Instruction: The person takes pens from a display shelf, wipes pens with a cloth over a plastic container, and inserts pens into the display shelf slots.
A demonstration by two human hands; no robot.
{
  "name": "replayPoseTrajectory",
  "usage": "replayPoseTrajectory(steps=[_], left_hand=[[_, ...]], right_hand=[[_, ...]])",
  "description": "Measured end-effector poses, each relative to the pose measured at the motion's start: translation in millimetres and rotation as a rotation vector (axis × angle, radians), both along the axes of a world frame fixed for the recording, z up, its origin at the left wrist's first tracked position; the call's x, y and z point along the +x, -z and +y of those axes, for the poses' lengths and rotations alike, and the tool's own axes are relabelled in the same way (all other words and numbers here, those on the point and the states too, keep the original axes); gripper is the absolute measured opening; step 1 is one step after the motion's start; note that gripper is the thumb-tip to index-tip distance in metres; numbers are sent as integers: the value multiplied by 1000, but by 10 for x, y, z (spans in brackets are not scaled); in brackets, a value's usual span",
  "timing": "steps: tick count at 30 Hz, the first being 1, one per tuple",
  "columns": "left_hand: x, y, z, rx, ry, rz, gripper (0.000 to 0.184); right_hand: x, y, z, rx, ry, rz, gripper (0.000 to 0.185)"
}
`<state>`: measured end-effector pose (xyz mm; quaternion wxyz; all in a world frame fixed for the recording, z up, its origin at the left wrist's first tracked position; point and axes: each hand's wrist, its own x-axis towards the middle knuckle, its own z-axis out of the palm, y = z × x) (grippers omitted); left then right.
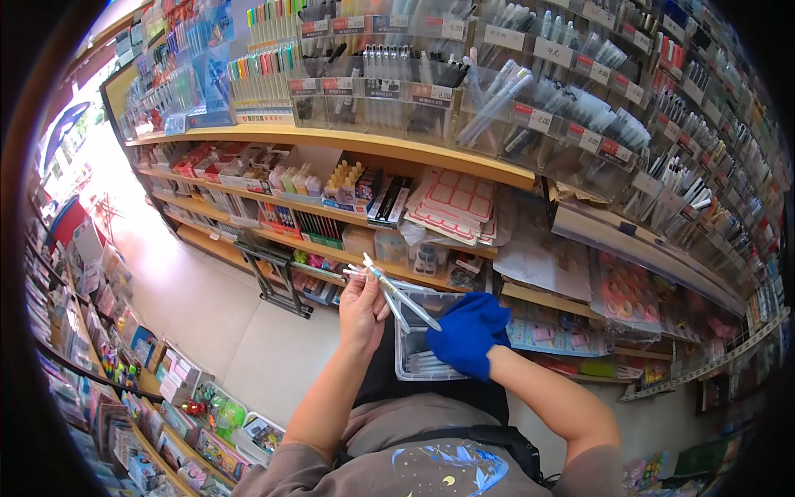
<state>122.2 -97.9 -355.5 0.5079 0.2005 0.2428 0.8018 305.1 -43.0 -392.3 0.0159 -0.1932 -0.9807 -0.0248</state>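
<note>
The left hand (362,310), at the clear plastic bin's (403,362) ten o'clock, pinches several slim pale pens (407,300) between thumb and fingers, two long barrels slanting toward four o'clock. The right hand (475,348) is at the bin's three o'clock, wrapped in a blue cloth (489,313) — its fingers are hidden, so I cannot tell its grip. More pens (426,363) lie inside the bin, toward six o'clock; pen racks (389,95) stand at twelve.

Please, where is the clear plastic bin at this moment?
In the head view, the bin is below centre, slightly right, between the left hand and the blue cloth, which partly hides it.
</note>
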Motion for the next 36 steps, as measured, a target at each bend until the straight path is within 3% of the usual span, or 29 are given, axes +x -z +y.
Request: replayPoseTrajectory(steps=[2,3,5,6,8,13,16,17,18,20,23,24,26,29,32,36], left_hand=[[22,-4,-7,15,31,-11,10],[21,-1,-9,1,51,-2,12],[33,-14,-21,-10,88,-13,13],[33,-14,-23,-15,108,-14,13],[53,-34,-18,-30,134,-3,13],[135,11,27,-53,199,-3,14],[202,-32,8,-92,215,86,12],[216,-24,5,-103,228,113,12],[255,-45,0,-127,217,146,13],[309,-36,7,-145,265,225,13],[471,-21,60,-149,317,280,12],[526,-21,66,-149,338,281,12],[619,82,142,-163,243,436,13],[470,102,142,-168,354,503,24],[363,-133,94,-169,460,545,47],[231,-128,174,-201,382,639,45]], right_hand=[[-148,-55,-29,100,-10,-304,15],[-180,288,76,194,66,-510,22],[-96,855,219,329,174,-546,28],[-71,832,247,396,227,-564,31],[24,764,351,-138,279,-599,31],[256,-222,305,-1491,379,-577,36],[336,-538,301,-1226,264,-586,35],[388,-512,380,-740,33,-560,33],[330,-759,309,-567,262,-551,32],[371,-827,356,-829,378,142,41],[274,-456,328,-1035,186,561,53],[185,-511,219,-853,52,553,61],[97,-426,101,-1136,172,495,43],[122,-281,110,-1594,190,475,22],[176,-219,83,-1755,211,568,15],[264,-194,42,-1983,255,668,17]])
